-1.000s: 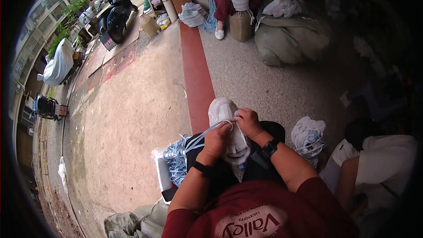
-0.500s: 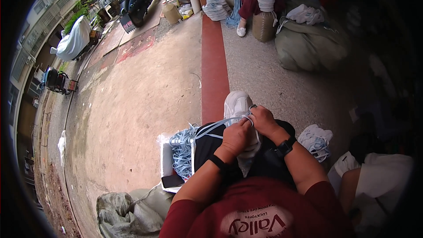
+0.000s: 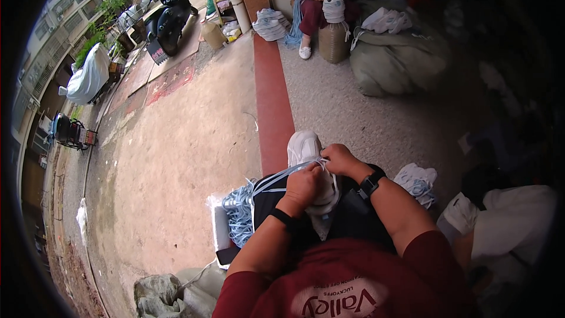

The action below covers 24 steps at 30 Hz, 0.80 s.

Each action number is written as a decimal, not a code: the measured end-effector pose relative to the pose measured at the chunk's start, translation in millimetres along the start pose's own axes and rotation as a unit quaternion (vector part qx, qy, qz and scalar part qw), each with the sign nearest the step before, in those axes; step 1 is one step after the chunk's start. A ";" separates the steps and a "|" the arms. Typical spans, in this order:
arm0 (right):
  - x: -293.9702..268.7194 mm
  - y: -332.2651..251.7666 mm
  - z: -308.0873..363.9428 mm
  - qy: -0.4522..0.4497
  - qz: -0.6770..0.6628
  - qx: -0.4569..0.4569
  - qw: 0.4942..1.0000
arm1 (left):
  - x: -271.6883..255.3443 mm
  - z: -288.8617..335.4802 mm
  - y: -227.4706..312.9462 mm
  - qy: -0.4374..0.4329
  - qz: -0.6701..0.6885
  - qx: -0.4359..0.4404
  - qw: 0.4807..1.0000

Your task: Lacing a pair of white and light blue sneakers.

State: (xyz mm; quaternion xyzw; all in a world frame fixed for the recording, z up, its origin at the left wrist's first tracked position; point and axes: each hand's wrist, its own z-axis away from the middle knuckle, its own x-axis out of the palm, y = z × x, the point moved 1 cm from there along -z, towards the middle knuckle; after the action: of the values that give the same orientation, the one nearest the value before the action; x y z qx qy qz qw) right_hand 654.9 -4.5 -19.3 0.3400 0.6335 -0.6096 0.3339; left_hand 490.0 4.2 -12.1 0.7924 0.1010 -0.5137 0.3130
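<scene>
Concrete floor (image 3: 206, 123), frame left | white shoe (image 3: 304, 151), centre, lengthwise up-frame | left hand (image 3: 305, 185) over it, pinching blue lace (image 3: 289, 172) | right hand (image 3: 342, 160) nearer toe (image 3: 303, 138), fingers curled, hold unclear

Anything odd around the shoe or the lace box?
No obvious damage on the visible part of the white shoe. Slightly odd: a dark flat object at the near end of the white box, unlike the tangled blue laces heaped inside.
</scene>
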 end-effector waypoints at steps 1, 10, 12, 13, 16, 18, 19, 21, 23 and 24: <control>-2.2 2.3 -0.1 0.001 0.000 0.002 1.000 | -0.7 0.8 0.0 -0.004 -0.003 0.015 1.000; -9.7 7.5 7.4 -0.037 -0.168 0.003 0.985 | 1.0 3.6 2.2 0.097 0.046 0.016 0.994; -5.0 12.1 10.9 0.016 -0.240 -0.023 0.970 | -0.6 -1.0 8.9 0.111 0.052 0.006 0.992; -5.3 9.7 10.8 0.014 -0.241 -0.023 0.970 | -3.6 -2.5 11.1 0.127 0.053 -0.008 0.990; -4.0 9.3 9.7 -0.019 -0.240 0.018 0.970 | 5.4 -11.9 9.8 0.078 0.031 -0.057 0.995; 0.7 16.6 9.0 0.001 -0.232 -0.023 0.972 | 7.8 -13.5 15.0 0.079 0.025 -0.072 0.994; 0.8 14.7 9.3 0.003 -0.233 -0.022 0.972 | 8.1 -12.7 14.8 0.079 0.017 -0.091 0.993; -0.1 11.5 9.7 0.023 -0.249 -0.034 0.968 | 8.5 -13.2 13.8 0.086 0.012 -0.100 0.991; 1.2 13.1 8.0 0.002 -0.237 -0.007 0.971 | 11.2 -10.5 12.1 0.091 0.007 -0.112 0.990; 2.4 13.8 8.1 -0.020 -0.223 0.020 0.974 | 14.9 -12.0 9.0 0.080 -0.005 -0.107 0.991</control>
State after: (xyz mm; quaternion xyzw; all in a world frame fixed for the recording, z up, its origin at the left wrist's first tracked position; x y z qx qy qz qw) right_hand 665.2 -12.2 -29.1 0.1844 0.6740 -0.6882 0.1953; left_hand 510.1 2.0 -18.3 0.7924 0.1844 -0.4364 0.3843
